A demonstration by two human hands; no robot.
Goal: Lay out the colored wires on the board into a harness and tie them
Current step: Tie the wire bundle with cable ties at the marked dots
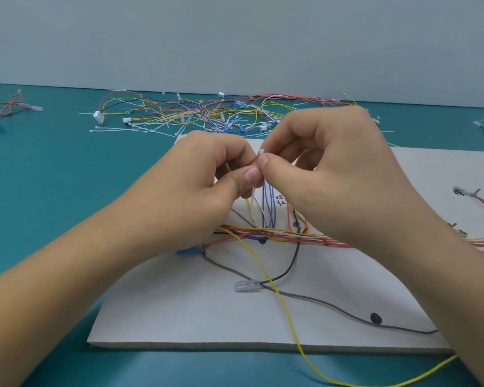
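A grey board (196, 311) lies on the teal table with coloured wires spread over it. A bundle of red, yellow, white and orange wires (285, 236) runs across its middle. Blue, white and grey wires (268, 208) rise from the bundle up to my hands. My left hand (213, 169) and my right hand (330, 163) meet above the board, both pinching a thin white cable tie (261, 152) at those raised wires. A long yellow wire (280, 294) trails off the board's front edge. A dark wire ends in a clear connector (246, 285).
A heap of loose coloured wires and white cable ties (201, 115) lies behind the board. More wires (9, 107) sit at the far left, and a red-wired piece (478, 198) at the right edge. A grey wall stands behind the table.
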